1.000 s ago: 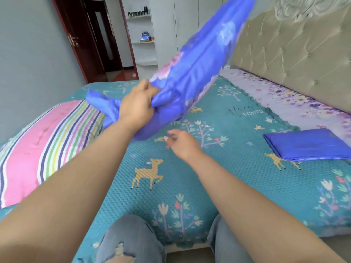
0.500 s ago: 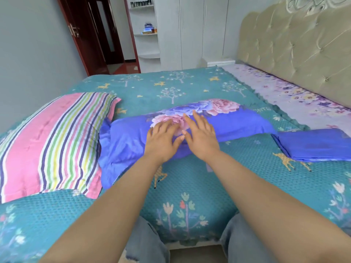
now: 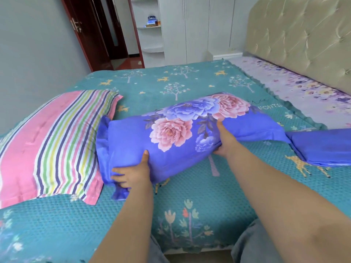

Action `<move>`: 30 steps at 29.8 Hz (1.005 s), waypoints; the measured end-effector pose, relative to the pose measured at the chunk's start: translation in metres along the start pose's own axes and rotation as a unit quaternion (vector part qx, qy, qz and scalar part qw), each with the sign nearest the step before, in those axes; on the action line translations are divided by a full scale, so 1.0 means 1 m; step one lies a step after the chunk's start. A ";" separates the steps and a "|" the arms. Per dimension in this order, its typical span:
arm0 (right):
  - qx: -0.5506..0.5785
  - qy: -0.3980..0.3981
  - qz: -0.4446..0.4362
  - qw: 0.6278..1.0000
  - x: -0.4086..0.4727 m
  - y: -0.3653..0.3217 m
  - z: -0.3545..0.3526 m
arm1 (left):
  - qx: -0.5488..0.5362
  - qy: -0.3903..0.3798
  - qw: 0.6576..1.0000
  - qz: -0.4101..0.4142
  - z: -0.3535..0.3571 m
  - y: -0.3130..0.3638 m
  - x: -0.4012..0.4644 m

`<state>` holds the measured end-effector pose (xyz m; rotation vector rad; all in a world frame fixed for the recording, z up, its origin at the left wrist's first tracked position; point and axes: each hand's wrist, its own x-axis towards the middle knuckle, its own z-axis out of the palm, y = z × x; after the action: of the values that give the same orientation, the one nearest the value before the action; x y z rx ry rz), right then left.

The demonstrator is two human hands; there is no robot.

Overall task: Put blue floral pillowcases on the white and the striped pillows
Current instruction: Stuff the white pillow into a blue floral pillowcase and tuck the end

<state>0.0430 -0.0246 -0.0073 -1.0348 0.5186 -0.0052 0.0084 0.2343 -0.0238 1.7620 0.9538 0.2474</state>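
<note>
A pillow in a blue floral pillowcase [image 3: 176, 130] lies across the middle of the bed, its near edge raised. My left hand [image 3: 131, 172] grips the near left edge, thumb on top and fingers underneath. Further right, my right hand [image 3: 225, 141] holds the near edge the same way, thumb up on the fabric. The striped pillow [image 3: 51, 141], pink with coloured stripes, lies bare on the left, touching the covered pillow's left end. A second blue pillowcase [image 3: 322, 149] lies folded on the right.
The bed has a teal cover [image 3: 190, 196] with deer and trees, and a purple floral sheet [image 3: 296, 92] along the padded headboard [image 3: 303, 38] on the right. A grey wall stands left, a dark red door [image 3: 95, 33] and white wardrobe behind. My knees are at the bed's near edge.
The covered pillow swung down from the air onto the bed. Both hands patted its top, then moved to its near edge and took hold, lifting that edge.
</note>
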 end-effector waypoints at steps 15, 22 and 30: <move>0.137 0.048 -0.088 0.985 0.061 -0.043 0.011 | -0.404 -0.293 0.860 -0.104 0.047 0.061 0.056; 0.182 -0.024 -0.171 0.968 0.080 -0.142 0.054 | -0.460 -0.369 0.805 0.065 0.083 0.184 0.106; 0.058 -0.045 -0.097 0.993 0.120 -0.119 0.063 | -0.212 -0.249 0.935 0.140 0.102 0.191 0.128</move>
<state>0.2022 -0.0644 0.0664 -0.9640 0.3301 -0.1575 0.2438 0.2308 0.0654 1.4471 0.2544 0.1574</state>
